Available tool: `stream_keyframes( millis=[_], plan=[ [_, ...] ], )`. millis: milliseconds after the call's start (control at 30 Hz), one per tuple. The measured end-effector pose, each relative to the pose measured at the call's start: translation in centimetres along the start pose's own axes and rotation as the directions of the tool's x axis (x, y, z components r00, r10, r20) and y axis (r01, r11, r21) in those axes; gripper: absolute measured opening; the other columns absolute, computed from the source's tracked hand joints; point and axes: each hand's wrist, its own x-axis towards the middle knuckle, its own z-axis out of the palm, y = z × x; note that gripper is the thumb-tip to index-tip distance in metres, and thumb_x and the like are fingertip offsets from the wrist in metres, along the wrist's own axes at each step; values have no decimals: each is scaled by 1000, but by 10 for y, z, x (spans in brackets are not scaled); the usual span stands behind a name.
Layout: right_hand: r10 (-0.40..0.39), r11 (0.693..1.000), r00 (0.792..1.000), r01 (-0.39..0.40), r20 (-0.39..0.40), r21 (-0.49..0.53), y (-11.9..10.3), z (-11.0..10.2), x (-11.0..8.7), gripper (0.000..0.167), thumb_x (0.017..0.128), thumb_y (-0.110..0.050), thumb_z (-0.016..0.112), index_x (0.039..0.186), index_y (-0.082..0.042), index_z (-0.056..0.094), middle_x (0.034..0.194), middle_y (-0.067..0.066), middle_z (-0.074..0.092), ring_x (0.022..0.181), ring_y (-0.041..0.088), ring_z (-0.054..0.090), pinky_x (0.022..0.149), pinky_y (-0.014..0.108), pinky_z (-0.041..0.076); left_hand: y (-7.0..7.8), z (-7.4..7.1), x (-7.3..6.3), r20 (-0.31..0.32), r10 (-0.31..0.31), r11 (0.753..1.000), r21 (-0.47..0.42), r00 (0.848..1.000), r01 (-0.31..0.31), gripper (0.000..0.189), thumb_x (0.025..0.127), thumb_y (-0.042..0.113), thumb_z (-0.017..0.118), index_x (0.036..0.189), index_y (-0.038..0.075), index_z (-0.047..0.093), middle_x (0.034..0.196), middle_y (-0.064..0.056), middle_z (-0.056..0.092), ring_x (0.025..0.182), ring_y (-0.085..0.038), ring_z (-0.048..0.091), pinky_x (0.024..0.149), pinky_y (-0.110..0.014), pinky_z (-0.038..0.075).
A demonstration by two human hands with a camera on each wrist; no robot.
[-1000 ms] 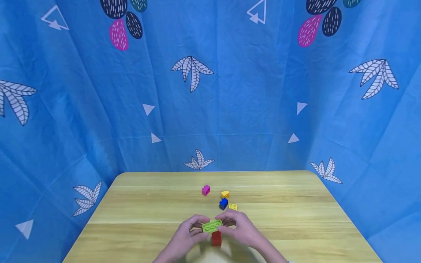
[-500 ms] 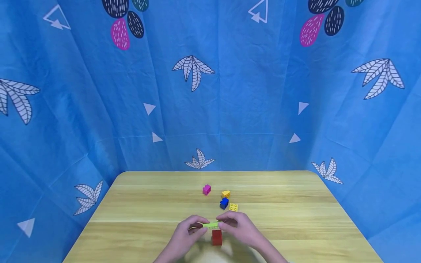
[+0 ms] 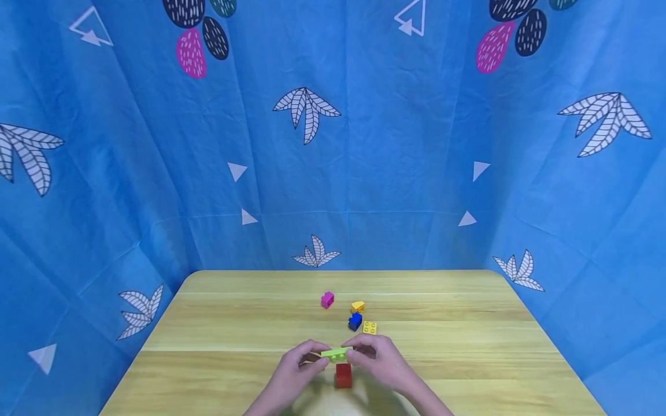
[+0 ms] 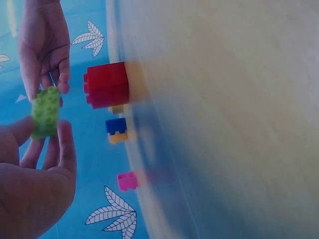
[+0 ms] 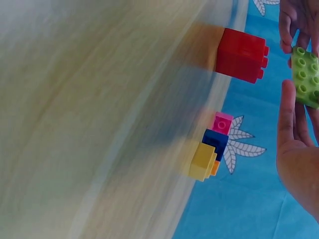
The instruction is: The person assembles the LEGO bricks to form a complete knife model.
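Observation:
A lime-green toy building brick (image 3: 336, 354) is held above the table between both hands. My left hand (image 3: 292, 371) pinches one end with thumb and fingers, and my right hand (image 3: 384, 365) pinches the other. In the head view, some of its studs show along the lower, near side; in the left wrist view the studded face of the green brick (image 4: 46, 113) is toward the camera. Below the hands, a red brick (image 3: 343, 377) stands on the table, apart from the green one. The red brick's studs (image 5: 265, 62) point upward, away from the tabletop.
Beyond the hands on the wooden table (image 3: 234, 323) lie a yellow brick (image 3: 370, 327), a blue brick (image 3: 355, 322), an orange-yellow brick (image 3: 358, 307) and, farther left, a pink brick (image 3: 327, 300). A blue patterned cloth (image 3: 395, 173) hangs behind the table.
The green brick has turned in my fingers: its hollow underside faced the head camera, and now a narrow side and studs show. Both hands have stayed nearly in place.

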Motion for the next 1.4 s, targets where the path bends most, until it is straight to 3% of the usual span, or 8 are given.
stream_keyframes(
  millis=[133,300,433,633,867,1100,1400],
  plan=[
    [-12,1000,1000,12,-1,4,0,0,0,20,101,-17,67,114,-4,74,99,11,76,81,24,74,76,39,65,0,0,-1,4,52,999,13,999,-52,31,96,13,72,126,10,66,120,-9,69,104,-13,68,93,-20,59],
    [6,1000,1000,-6,6,22,0,1,0,22,102,-18,66,115,-1,72,98,13,76,79,30,74,75,39,65,-3,1,-2,-3,153,984,89,988,-152,41,90,2,75,129,11,65,119,-6,70,99,-19,70,93,-24,60],
    [31,999,999,-31,19,42,0,2,1,24,103,-18,65,116,0,72,99,14,77,79,32,74,75,42,65,-4,2,-2,-5,183,976,125,983,-181,41,89,1,76,126,15,67,118,-3,70,96,-20,71,90,-25,61],
    [45,998,999,-45,11,53,1,2,0,28,101,-15,67,123,3,68,101,15,76,79,27,74,77,44,65,-3,2,-2,-17,160,980,120,987,-157,40,89,1,76,125,16,68,116,-3,71,96,-20,70,90,-23,60],
    [12,999,1000,-13,-14,-33,-1,3,-3,33,94,-13,76,125,-3,69,115,12,72,86,11,70,80,23,61,-1,3,-1,-17,95,989,114,995,-92,38,91,6,76,127,13,67,116,-2,71,96,-8,68,91,-21,59],
    [5,995,1000,-7,-20,-96,-2,3,-4,29,90,-12,80,118,-9,72,115,8,69,86,8,66,80,22,60,-3,2,0,10,55,990,128,998,-55,36,92,14,76,128,15,68,110,1,72,93,-6,67,87,-20,59],
    [37,989,999,-37,-4,-143,3,2,-4,24,90,-16,80,114,-12,75,108,4,71,79,5,64,71,21,57,-10,5,1,49,72,984,158,996,-78,33,93,21,76,124,15,69,108,0,72,93,-5,66,86,-21,59]
  ],
)
